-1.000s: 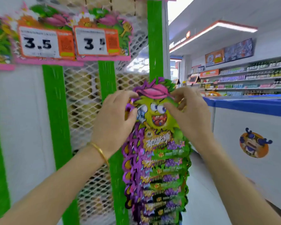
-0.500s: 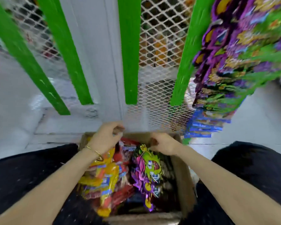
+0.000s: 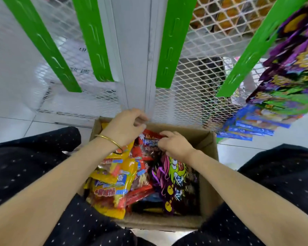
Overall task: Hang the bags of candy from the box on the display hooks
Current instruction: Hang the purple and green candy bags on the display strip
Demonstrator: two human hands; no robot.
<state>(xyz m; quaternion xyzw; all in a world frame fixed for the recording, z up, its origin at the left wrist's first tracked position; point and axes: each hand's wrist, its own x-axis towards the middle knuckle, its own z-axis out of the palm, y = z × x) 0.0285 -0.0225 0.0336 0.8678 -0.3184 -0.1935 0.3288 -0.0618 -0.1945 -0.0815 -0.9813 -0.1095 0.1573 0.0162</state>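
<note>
Head view, looking down: cardboard box [image 3: 208, 157] is sitting on the floor [image 3: 11, 121] between the person's knees in dark dotted trousers [image 3: 25, 166], right up against the foot of the white mesh panel [image 3: 194, 86].

Both hands are working at the far end of the box. Right hand [image 3: 176, 146] is curling its fingers onto the upper edge of a red bag [image 3: 149, 139] and pinching it. Left hand [image 3: 126, 128], gold bracelet [image 3: 108, 139] on the wrist, is hovering over the box's far rim with fingers curled and fingertips just beside the red bag's top corner. Cannot tell whether it is gripping anything.

The box is holding the candy: yellow bags [image 3: 114, 174] are piling up on the left, red ones are lying in the middle, purple-green bags [image 3: 174, 174] are lying on the right under the right wrist.

Green strips [image 3: 169, 41] are running down the mesh panel. At far right a column of hung purple-green bags [image 3: 292, 77] is dangling, with blue bags [image 3: 247, 126] hanging below it, well apart from the hands.
</note>
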